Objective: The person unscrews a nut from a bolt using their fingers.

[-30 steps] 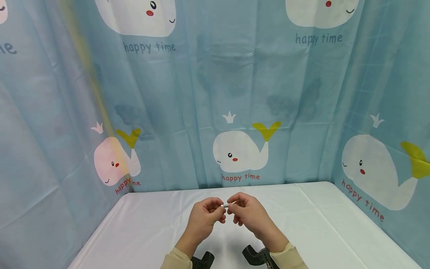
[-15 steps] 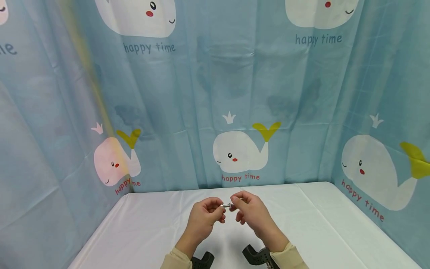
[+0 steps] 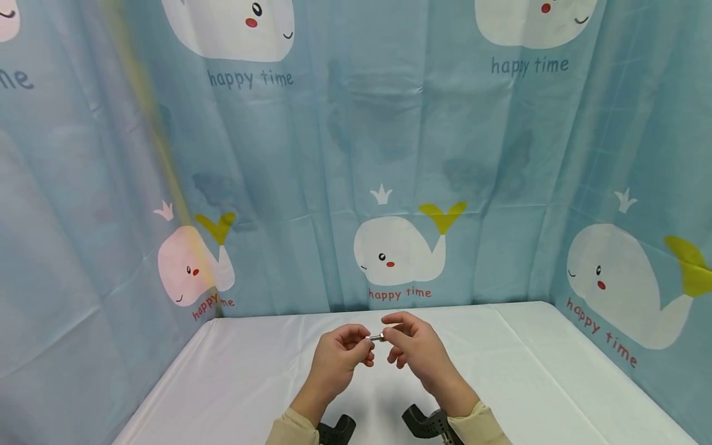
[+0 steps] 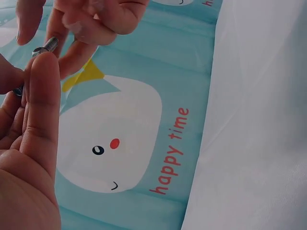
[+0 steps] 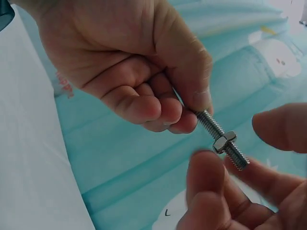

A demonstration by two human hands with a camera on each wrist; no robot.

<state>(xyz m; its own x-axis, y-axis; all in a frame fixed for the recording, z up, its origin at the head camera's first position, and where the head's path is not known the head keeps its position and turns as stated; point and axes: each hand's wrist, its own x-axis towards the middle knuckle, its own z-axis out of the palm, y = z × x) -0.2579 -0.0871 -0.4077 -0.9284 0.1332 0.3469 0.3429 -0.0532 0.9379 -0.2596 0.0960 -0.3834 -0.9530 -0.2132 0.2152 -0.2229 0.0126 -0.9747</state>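
Left hand (image 3: 335,360): fingers pinch bolt (image 5: 211,123) at left end; hold steady.
Right hand (image 3: 421,351): fingers parted, gripping nothing.
Nut (image 5: 224,142): probably best turned squarely.

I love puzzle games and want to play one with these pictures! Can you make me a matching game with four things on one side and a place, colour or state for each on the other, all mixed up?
Things:
1. Nut
2. Left hand
3. Table cover
4. Middle whale's tail fin

Clues:
A. yellow-green
B. pinching one end of the bolt
C. around the thread, partway along the bolt
D. white

Right pairs: 1-C, 2-B, 3-D, 4-A
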